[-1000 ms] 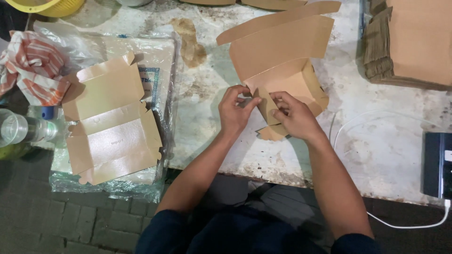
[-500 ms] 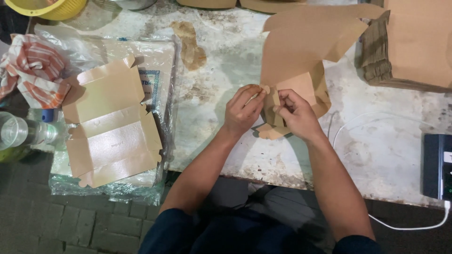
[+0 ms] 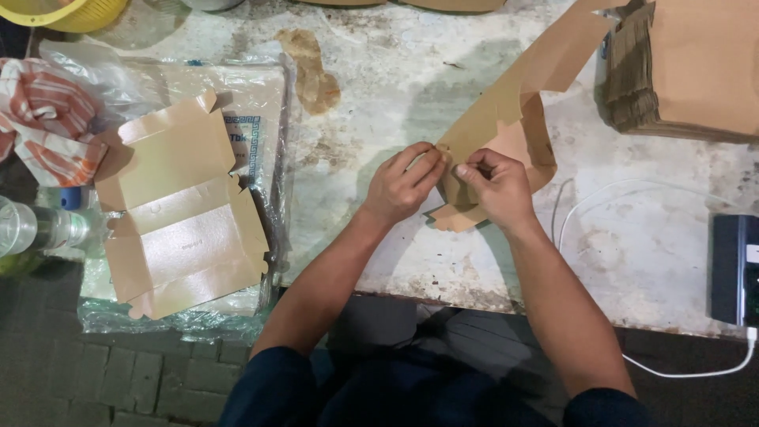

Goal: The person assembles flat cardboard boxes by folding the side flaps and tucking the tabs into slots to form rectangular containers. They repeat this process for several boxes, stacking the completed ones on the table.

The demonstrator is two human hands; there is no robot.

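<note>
A brown cardboard box blank (image 3: 518, 119) stands partly folded on the stained white table (image 3: 648, 253), its long lid flap reaching up to the right. My left hand (image 3: 405, 183) pinches the near left corner of this box. My right hand (image 3: 494, 188) pinches the same corner from the right, fingertips almost touching the left hand's. A small flap of the box pokes out below the hands at the table surface.
An opened, folded box (image 3: 178, 209) lies on a plastic-wrapped stack (image 3: 253, 119) at the left. A pile of flat cardboard blanks (image 3: 688, 67) sits at the top right. A dark device (image 3: 734, 269) with a white cable (image 3: 601, 205) lies at the right edge. A striped cloth (image 3: 43, 119), a plastic bottle (image 3: 35, 229) and a yellow basket (image 3: 67, 12) stand at the left.
The box's lid flap has swung up and over toward the right. Both hands have stayed on the box's near corner, closing in on it.
</note>
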